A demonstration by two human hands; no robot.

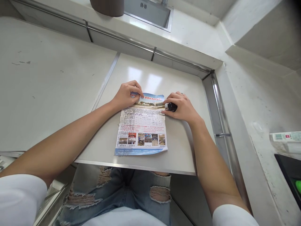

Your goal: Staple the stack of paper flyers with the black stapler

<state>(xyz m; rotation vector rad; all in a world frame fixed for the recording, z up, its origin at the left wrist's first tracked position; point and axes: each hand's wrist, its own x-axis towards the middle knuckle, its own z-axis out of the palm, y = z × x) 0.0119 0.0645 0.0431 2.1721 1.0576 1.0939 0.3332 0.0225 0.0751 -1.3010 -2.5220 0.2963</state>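
Flyer appears black-marked at left, largely unmarked elsewhere, left hand pinching its top, right hand clamped on apparent roller stamp.

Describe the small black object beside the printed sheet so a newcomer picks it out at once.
On the white tabletop, find the colourful printed sheet lying flat in front of the person. At its upper right edge, the right hand holds the small black object, partly hiding it. Its compact, solid dark body sets it apart from the thin, brightly printed sheet.
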